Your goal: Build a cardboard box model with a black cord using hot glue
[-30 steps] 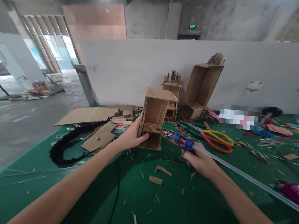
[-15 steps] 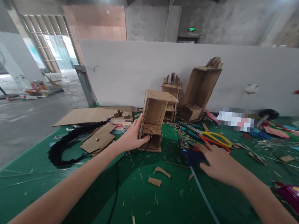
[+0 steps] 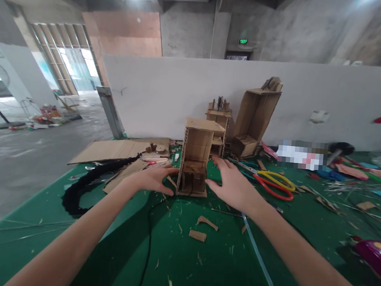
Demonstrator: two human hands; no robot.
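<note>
An open-fronted cardboard box (image 3: pixel 198 146) stands upright on the green table (image 3: pixel 213 260), with a smaller boxy part inside its lower end. Beside its left side is my left hand (image 3: pixel 156 178), thumb and fingers apart, holding nothing. My right hand (image 3: pixel 231 184) is spread at the box's right side, also with nothing in it. Whether the fingertips touch the cardboard I cannot tell. A thin black cord (image 3: pixel 149 241) runs from near the box's base toward the front edge. Two small cardboard scraps (image 3: pixel 197 235) lie in front of it.
Behind stand a taller cardboard box (image 3: pixel 255 117) and a smaller cardboard piece (image 3: pixel 218 118). Scissors with red and yellow handles (image 3: pixel 275 181) lie right, a purple object (image 3: pixel 375 257) farther right. A black fuzzy band (image 3: pixel 76 193) and flat cardboard (image 3: pixel 99 149) are at left.
My left hand has let go of the box and sits at its left. My right hand has moved left from the dark blue item to the box's right side; that item no longer shows.
</note>
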